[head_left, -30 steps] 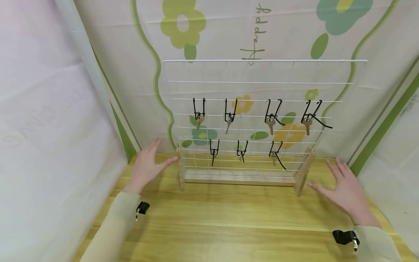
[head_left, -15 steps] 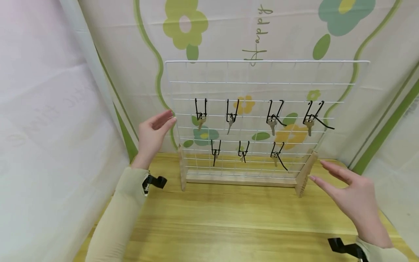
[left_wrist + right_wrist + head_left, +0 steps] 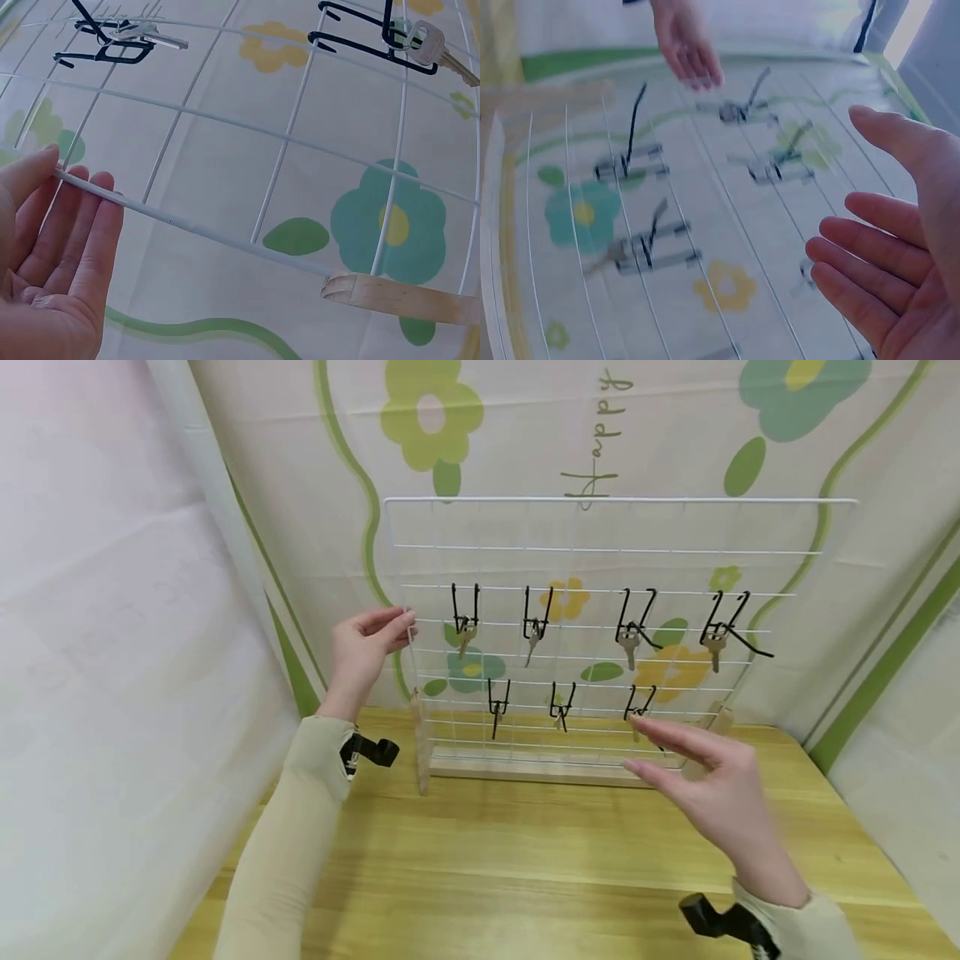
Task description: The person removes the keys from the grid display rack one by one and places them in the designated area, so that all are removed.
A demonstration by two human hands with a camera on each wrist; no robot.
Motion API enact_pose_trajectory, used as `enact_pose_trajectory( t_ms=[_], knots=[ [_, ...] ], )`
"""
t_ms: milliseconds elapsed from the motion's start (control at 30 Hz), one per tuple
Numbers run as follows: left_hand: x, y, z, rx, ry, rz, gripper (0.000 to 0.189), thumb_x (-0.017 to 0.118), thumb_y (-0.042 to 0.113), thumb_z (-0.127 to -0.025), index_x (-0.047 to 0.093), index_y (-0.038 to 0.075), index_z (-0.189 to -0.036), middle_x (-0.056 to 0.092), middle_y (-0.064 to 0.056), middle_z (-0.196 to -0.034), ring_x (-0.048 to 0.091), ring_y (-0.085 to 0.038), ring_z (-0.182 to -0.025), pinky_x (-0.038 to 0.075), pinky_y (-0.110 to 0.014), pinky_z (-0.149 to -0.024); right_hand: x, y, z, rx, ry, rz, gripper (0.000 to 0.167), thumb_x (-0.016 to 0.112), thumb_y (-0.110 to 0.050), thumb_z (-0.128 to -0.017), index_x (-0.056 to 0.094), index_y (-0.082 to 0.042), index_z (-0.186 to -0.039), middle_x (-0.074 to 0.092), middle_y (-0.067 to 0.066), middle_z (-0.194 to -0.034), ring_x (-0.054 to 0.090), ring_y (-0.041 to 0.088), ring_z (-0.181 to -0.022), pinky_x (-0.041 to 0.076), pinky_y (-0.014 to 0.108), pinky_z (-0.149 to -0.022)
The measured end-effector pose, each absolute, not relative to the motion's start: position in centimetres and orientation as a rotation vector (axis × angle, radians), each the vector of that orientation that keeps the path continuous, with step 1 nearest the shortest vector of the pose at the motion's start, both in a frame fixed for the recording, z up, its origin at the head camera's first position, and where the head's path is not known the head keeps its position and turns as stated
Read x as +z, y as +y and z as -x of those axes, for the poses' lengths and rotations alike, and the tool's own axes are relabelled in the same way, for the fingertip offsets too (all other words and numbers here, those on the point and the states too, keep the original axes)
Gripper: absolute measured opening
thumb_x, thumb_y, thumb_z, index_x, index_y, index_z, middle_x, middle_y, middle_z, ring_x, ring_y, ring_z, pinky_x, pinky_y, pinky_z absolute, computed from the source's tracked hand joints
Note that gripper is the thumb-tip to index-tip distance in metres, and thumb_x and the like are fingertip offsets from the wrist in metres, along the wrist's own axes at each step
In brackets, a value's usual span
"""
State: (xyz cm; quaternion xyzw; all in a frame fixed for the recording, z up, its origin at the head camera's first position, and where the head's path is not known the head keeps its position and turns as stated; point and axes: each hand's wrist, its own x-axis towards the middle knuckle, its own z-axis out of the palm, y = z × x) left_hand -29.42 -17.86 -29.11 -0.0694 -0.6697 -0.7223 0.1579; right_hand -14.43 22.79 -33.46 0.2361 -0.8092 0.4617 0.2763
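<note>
A white wire grid rack stands upright on the table in a wooden base. Black hooks hang on it in two rows, with keys on them. At the rack's left edge, my left hand pinches the side wire between thumb and fingers; in the left wrist view the fingers lie behind that wire. My right hand is in the air before the lower right hook, thumb and fingers apart and nothing between them. It hides part of the base's right end.
The wood-grain table extends in front of the rack. Behind it hangs a pale cloth printed with flowers, and more cloth walls the left and right sides. Each wrist wears a black camera mount.
My left hand has risen from beside the base and taken hold of the rack's left side wire. My right hand has moved up and leftward, from beside the base to before the lower right hook.
</note>
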Motion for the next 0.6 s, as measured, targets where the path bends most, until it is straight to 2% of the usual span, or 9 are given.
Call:
enact_pose_trajectory(
  t_ms=[100, 367, 600],
  knots=[
    [-28.9, -17.8, 29.6, -2.060, -1.931, 0.200, 0.037, 0.081, 0.024, -0.089, 0.072, -0.002, -0.115, 0.073, -0.018, -0.111, 0.074, -0.025, -0.095, 0.060, -0.034, -0.086, -33.0, 20.1, 15.5, 1.317, -2.151, -0.706, 0.052, 0.090, 0.006, -0.073, 0.075, -0.009, -0.121, 0.073, 0.005, -0.117, 0.070, 0.013, -0.107, 0.054, 0.022, -0.094],
    [-29.0, -17.9, 29.8, -2.031, -1.963, 0.234, 0.033, 0.079, 0.024, -0.091, 0.073, -0.001, -0.112, 0.074, -0.015, -0.104, 0.073, -0.027, -0.094, 0.061, -0.033, -0.084, -31.9, 12.9, 19.6, 1.557, -2.134, -0.774, 0.037, 0.085, -0.017, -0.087, 0.074, -0.015, -0.123, 0.072, -0.004, -0.120, 0.068, 0.013, -0.108, 0.055, 0.030, -0.095],
    [-29.2, -18.2, 29.5, -2.005, -1.983, 0.258, 0.032, 0.079, 0.024, -0.091, 0.074, -0.001, -0.110, 0.075, -0.015, -0.103, 0.073, -0.026, -0.092, 0.061, -0.033, -0.084, -30.2, 7.7, 22.2, 1.614, -2.077, -0.751, 0.040, 0.082, -0.026, -0.090, 0.072, -0.012, -0.126, 0.070, -0.002, -0.124, 0.067, 0.013, -0.111, 0.055, 0.032, -0.097]
  ],
)
